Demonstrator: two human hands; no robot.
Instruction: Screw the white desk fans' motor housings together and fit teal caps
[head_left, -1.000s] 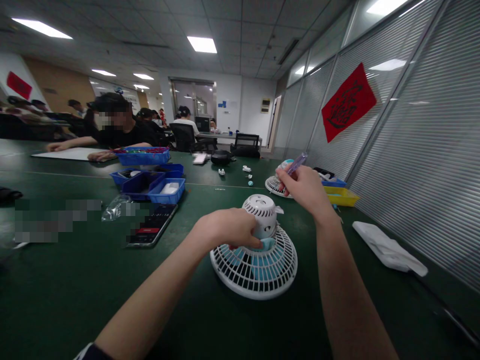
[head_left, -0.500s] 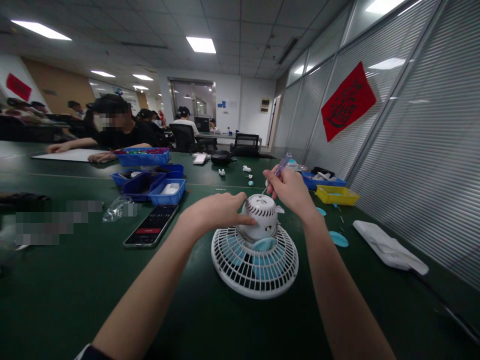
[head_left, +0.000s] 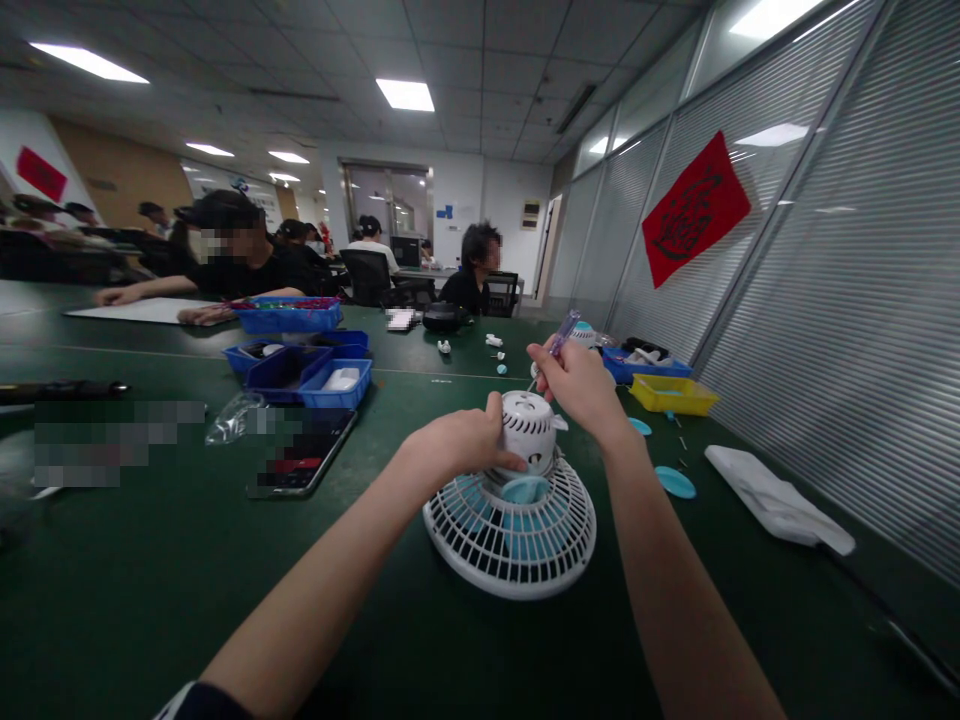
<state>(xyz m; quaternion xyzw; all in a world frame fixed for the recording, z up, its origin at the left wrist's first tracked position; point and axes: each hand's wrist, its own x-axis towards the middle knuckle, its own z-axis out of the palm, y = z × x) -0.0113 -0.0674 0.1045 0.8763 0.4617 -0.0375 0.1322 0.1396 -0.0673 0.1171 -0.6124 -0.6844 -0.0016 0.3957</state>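
A white fan (head_left: pixel 517 575) lies face down on the green table, its round grille below and its motor housing (head_left: pixel 529 430) on top. Pale blue blades (head_left: pixel 529 530) show through the bars. My left hand (head_left: pixel 469 440) grips the housing from the left, thumb across its front and fingers behind it. In my right hand (head_left: pixel 577 375) is a screwdriver (head_left: pixel 565 330) with a clear purplish handle, tilted, its shaft pointing down behind the top of the housing. The tip is hidden there.
Left of the fan lie a phone (head_left: pixel 304 455) and a clear plastic bag (head_left: pixel 236 418), with blue bins (head_left: pixel 337 385) behind. To the right are a yellow tray (head_left: pixel 675 393), a light blue disc (head_left: pixel 676 482) and a white part (head_left: pixel 780 498). Co-workers (head_left: pixel 240 250) sit beyond.
My left hand has shifted right around the housing. My right hand keeps the screwdriver at nearly the same spot. A person has come into view at the back chair.
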